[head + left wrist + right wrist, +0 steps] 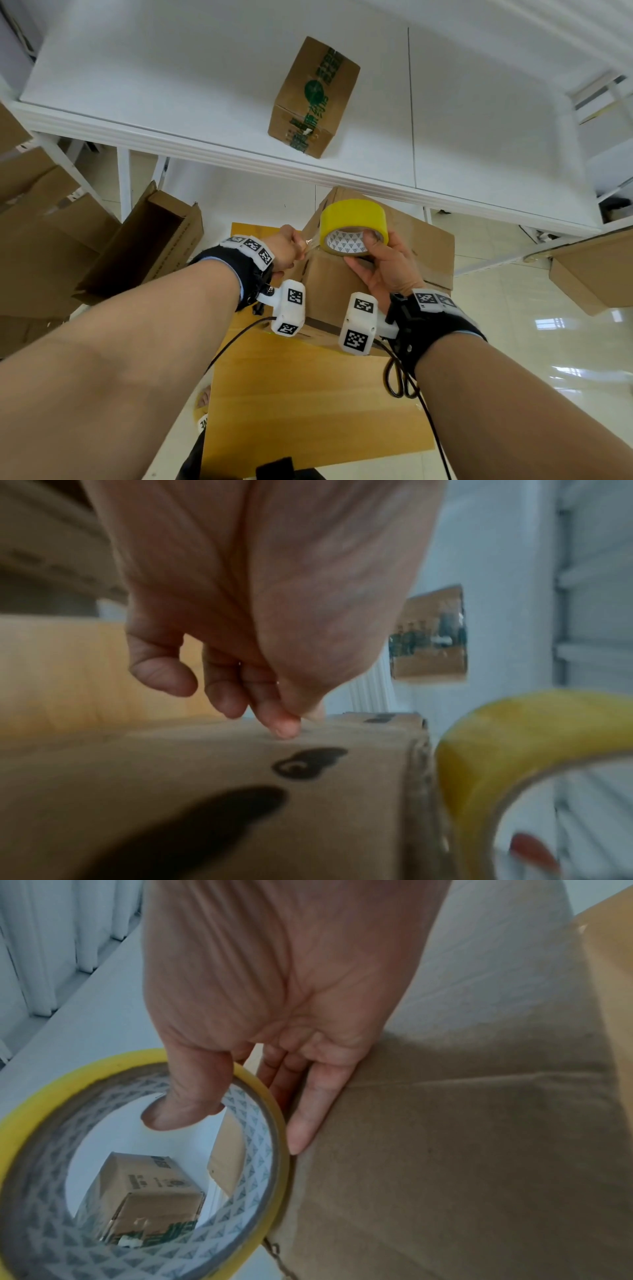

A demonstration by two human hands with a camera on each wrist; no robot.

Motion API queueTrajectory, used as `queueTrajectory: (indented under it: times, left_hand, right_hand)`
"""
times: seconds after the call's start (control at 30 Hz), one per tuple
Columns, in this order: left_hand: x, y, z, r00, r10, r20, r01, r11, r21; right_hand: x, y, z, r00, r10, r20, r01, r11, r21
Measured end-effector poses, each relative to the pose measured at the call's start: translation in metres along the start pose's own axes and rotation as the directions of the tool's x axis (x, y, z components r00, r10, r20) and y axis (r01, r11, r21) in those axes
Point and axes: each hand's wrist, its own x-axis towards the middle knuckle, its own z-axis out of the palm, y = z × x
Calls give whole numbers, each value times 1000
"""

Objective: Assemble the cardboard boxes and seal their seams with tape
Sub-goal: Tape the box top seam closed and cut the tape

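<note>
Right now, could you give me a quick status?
Right hand grips tape roll. Left hand pinches tape end at cardboard box corner. Nothing blocking.

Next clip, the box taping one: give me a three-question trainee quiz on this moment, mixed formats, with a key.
1. True or false: the right hand holds the yellow tape roll with its thumb through the core.
2. Multiple choice: what does the left hand pinch? A) a box flap B) the free end of the tape C) a cable
3. Fill in: the box sealed with green-printed tape stands on the white ____, apart from the cardboard box being taped.

Key: 1 true; 2 B; 3 table
</note>
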Motion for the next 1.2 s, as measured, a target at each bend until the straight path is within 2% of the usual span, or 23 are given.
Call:
queueTrajectory:
  times: [0.07, 0.13, 0.2, 0.27, 0.37, 0.4, 0.47, 0.53, 0.57, 0.6, 0.67, 0.73, 0.83, 0.9, 1.0, 1.2]
  left_hand:
    - [2, 3, -5, 999, 43, 24, -46, 986, 161]
    - [3, 3, -7, 999, 40, 21, -45, 933, 356]
    - [0, -3, -5, 999, -37, -18, 41, 856, 516]
    - [-6, -13, 1, 993, -105, -55, 117, 814, 569]
    - [-7, -28, 3, 984, -177, 8, 158, 893, 422]
    - [-6, -29, 0, 989, -144, 41, 123, 940, 319]
    - [-7, -22, -7, 998, -32, 45, 33, 999, -28]
    - [-13, -8, -9, 999, 41, 35, -23, 916, -401]
    - [-18, 0, -8, 995, 84, 57, -44, 866, -499]
    - [-23, 7, -7, 987, 131, 92, -65, 851, -521]
    - [-26, 12, -6, 964, 209, 162, -118, 888, -445]
    - [-28, 13, -7, 954, 247, 171, -195, 942, -272]
    - [-22, 8, -6, 933, 311, 180, -312, 950, -22]
    - [-23, 9, 0, 924, 330, 193, -340, 940, 20]
    - [-20, 9, 4, 925, 354, 139, -357, 934, -4]
    - [-25, 17, -37, 937, 343, 70, -341, 939, -38]
  right_hand:
    - [0, 0, 0, 1000, -1, -1, 1, 1000, 3]
    - [-1, -1, -1, 1000, 0, -2, 0, 1000, 3]
    - [-1, -1, -2, 1000, 1, 2, -1, 1000, 2]
    - [-1, -1, -2, 1000, 0, 5, 0, 1000, 5]
    - [0, 0, -3, 1000, 3, 0, -3, 1000, 2]
    - [1, 0, -3, 1000, 2, -1, -2, 1000, 3]
    - [1, 0, -3, 1000, 1, -6, -1, 1000, 6]
    - [0, 0, -2, 1000, 1, -7, -1, 1000, -2]
    - [0, 0, -2, 1000, 0, -7, 0, 1000, -9]
    - [1, 0, -2, 1000, -2, -6, 2, 1000, -14]
    - [1, 0, -2, 1000, -6, -1, 6, 1000, -25]
    - [2, 1, -2, 1000, -14, 1, 14, 999, -29]
    - [1, 2, -1, 1000, -26, 1, 26, 1000, -16]
    - [0, 2, 1, 1000, -29, 10, 30, 1000, -10]
    - [1, 4, 8, 1000, -17, 23, 18, 1000, -17]
    - [7, 7, 45, 998, -8, 62, 11, 999, -48]
